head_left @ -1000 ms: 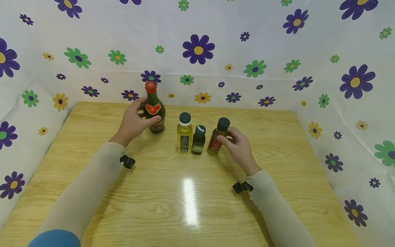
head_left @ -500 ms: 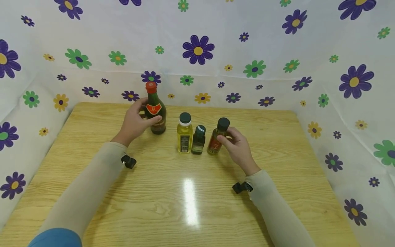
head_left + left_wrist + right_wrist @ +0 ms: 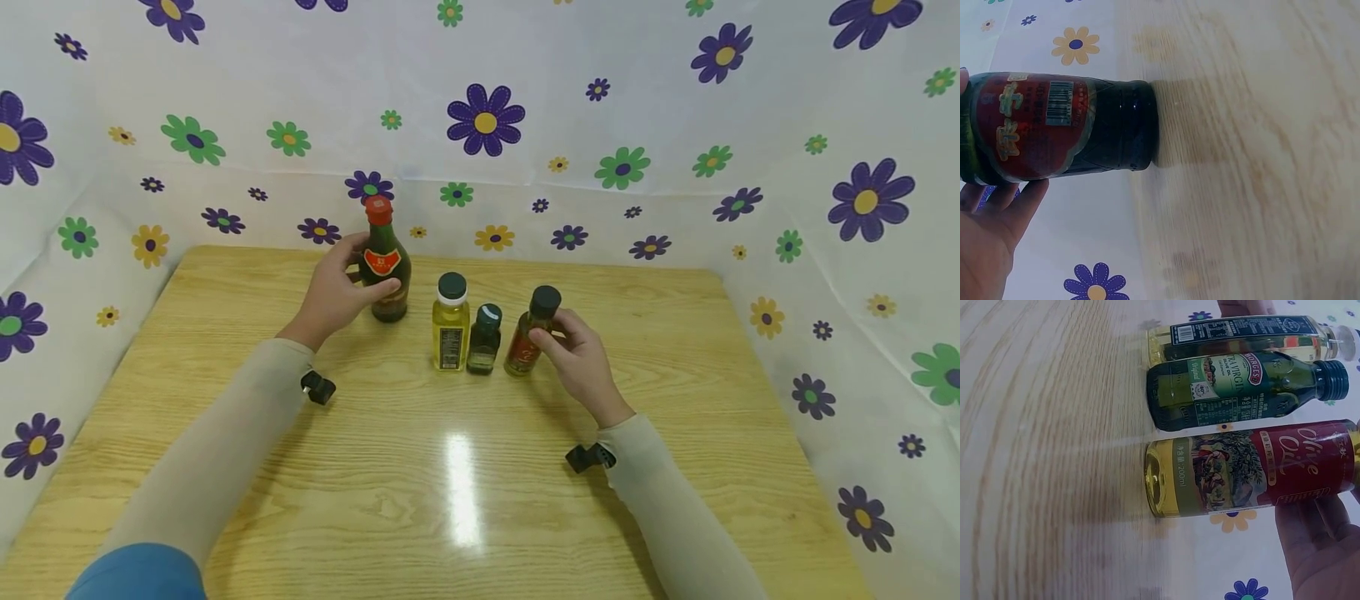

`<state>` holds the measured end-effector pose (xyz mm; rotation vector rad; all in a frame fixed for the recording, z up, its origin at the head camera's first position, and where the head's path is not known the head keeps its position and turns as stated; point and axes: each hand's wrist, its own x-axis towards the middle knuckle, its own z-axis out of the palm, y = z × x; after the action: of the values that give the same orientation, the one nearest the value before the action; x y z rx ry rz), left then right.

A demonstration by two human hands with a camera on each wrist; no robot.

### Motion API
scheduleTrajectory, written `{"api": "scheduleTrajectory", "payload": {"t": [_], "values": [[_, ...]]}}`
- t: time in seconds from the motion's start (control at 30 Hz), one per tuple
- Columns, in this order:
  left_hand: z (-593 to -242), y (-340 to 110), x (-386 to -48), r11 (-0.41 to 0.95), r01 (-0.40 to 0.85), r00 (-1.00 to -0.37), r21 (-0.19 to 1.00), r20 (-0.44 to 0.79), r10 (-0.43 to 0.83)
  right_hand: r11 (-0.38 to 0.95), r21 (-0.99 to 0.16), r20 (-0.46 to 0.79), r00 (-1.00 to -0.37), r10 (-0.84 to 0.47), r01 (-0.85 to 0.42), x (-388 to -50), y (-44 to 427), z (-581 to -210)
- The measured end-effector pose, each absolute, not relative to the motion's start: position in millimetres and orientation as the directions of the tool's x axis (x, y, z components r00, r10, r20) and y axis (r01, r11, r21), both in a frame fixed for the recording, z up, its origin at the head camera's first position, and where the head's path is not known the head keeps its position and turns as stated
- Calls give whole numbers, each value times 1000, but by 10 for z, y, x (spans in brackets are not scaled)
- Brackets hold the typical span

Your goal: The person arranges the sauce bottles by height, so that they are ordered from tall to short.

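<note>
My left hand [image 3: 333,292] grips a tall dark bottle [image 3: 387,271] with a red cap, which stands left of the others. In the left wrist view the bottle [image 3: 1035,125] shows a red label, and its base meets the tabletop. My right hand [image 3: 581,358] holds a red-labelled olive oil bottle [image 3: 523,342] with a black cap, thumb across its front. Between the held bottles stand a yellow oil bottle [image 3: 452,325] and a small dark green bottle [image 3: 483,340]. The right wrist view shows the green bottle [image 3: 1235,390] beside the held oil bottle [image 3: 1241,469].
The light wooden table [image 3: 360,483] ends at the back against a flower-patterned cloth [image 3: 420,67], which also rises at both sides. A bright reflection lies on the table in front of the bottles.
My left hand and the red-capped bottle have shifted slightly to the right, closer to the yellow bottle. My right hand and the other bottles have stayed in place.
</note>
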<state>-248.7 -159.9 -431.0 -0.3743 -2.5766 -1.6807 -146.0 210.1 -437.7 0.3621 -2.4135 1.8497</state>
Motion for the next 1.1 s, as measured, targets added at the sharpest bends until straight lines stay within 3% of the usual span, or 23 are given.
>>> {"api": "scheduleTrajectory", "payload": {"t": [0.57,1.1], "values": [[-4261,-1679,-2615,439,223,-953,870,100,286,280,-935,182,-972,-147,-217,-1449,2109,-4365],[-4416,-1670,-2580,264,151,-966,953,86,243,265,-939,185,-971,-152,-221,-1447,2119,-4383]]}}
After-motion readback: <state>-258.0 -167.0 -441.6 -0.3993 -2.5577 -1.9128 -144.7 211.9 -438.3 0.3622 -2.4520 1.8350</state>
